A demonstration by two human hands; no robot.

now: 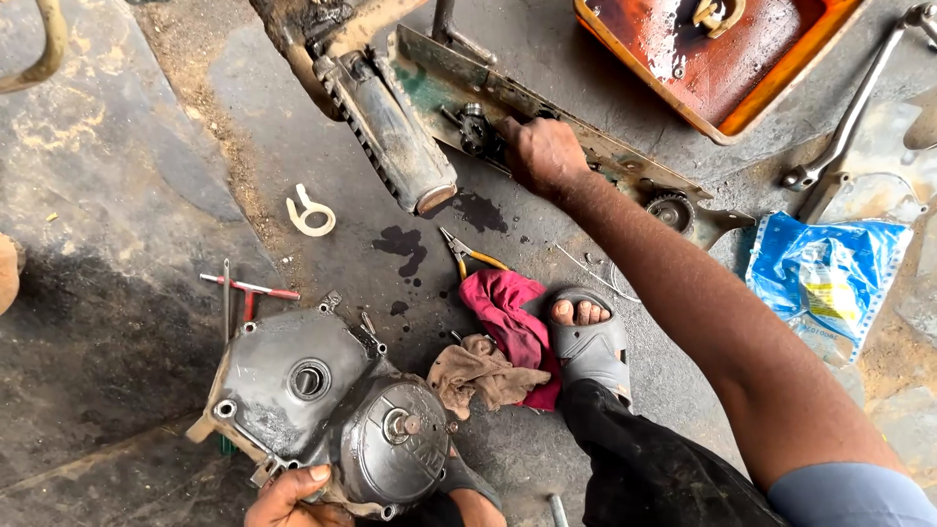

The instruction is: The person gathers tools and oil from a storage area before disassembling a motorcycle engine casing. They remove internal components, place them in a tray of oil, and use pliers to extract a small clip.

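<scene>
Oily concrete floor [146, 195] — engine cover [322, 410] under left fingers [293, 483], bottom edge

The right hand [540, 153] covers whatever its fingers grip on the greasy metal plate [586, 146]. Below the engine case [322, 410], the left hand [288, 498] is cut off by the bottom edge. Right of the case, rags [503, 346] hide the pliers' [467, 254] handle ends.

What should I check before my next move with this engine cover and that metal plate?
1. Left hand on the engine cover: ok, gripping its lower edge.
2. Right hand on the metal plate: ok, resting by the small gear.
3. Pliers nearby: ok, beside the red rag.
4. Floor dry: not ok, dark oil spots.
5. Sandalled foot free: cannot tell, it meets the rags.
</scene>
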